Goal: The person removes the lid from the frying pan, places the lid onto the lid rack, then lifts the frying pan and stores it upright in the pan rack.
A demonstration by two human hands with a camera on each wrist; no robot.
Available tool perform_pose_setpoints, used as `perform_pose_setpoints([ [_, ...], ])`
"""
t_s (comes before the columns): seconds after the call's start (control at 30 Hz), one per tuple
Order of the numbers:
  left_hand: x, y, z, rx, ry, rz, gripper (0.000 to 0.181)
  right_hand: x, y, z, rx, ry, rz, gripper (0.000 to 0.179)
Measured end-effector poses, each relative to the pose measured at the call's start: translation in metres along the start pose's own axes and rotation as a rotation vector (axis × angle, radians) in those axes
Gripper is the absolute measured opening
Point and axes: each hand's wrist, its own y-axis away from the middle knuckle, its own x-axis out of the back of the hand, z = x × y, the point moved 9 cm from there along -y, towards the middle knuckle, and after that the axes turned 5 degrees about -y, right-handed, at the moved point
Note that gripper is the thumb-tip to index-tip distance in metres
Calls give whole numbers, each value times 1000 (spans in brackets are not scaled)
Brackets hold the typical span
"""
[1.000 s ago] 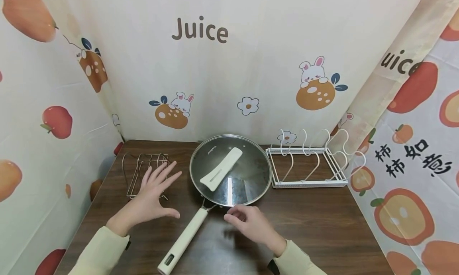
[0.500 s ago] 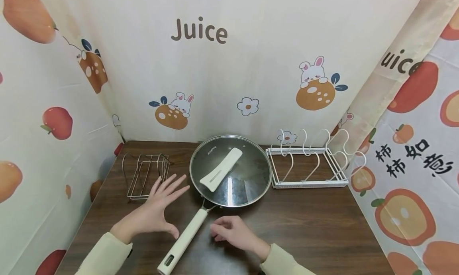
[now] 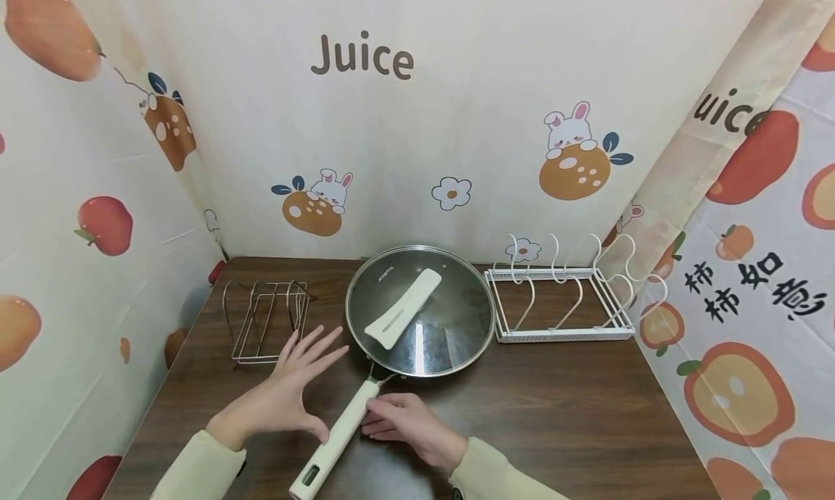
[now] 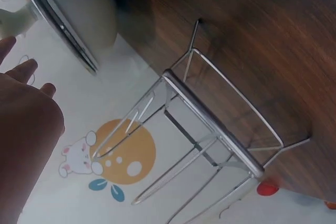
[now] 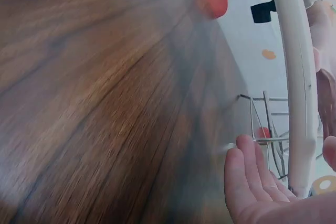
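A frying pan with a cream handle [image 3: 335, 442] stands on the table, the handle slanting toward the near left. Its glass lid [image 3: 457, 311] has a steel rim and a long cream grip [image 3: 404, 309]. My left hand [image 3: 280, 402] is spread to the left of the handle, its thumb at the handle's side. From the right, my right hand [image 3: 411, 424] reaches to the handle near the pan, thumb tip at its edge. In the right wrist view, the right fingers [image 5: 249, 171] are fairly straight beside the handle, not curled round it.
Left of the pan stands a wire rack [image 3: 267, 322] of thin metal, close to the left fingers. A white rack [image 3: 564, 333] with several curved dividers stands right of the pan, almost touching it. Behind the brown wooden table [image 3: 554, 413] hangs a printed curtain [image 3: 404, 138].
My right hand has moved left and nearer, from the pan's front rim to the handle. The left hand has come down and right, toward the handle. Pan and racks have stayed put.
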Motion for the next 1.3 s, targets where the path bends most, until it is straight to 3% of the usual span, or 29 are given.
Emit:
perform_pose_setpoints([
  [0.3,-13,-5,11,5,63,-49,133,-2,-3,2,-25,-71,58,29],
  [0.5,-14,-7,16,6,48,-46,136,1,-1,4,-29,-84,63,30],
  [0.83,-4,-19,15,35,50,25,138,5,3,4,-15,-108,57,31],
  [1.03,3,-33,15,49,61,39,131,7,6,2,-14,-119,45,33],
  [1.3,12,-65,21,64,56,43,126,14,11,3,-24,-113,41,30],
])
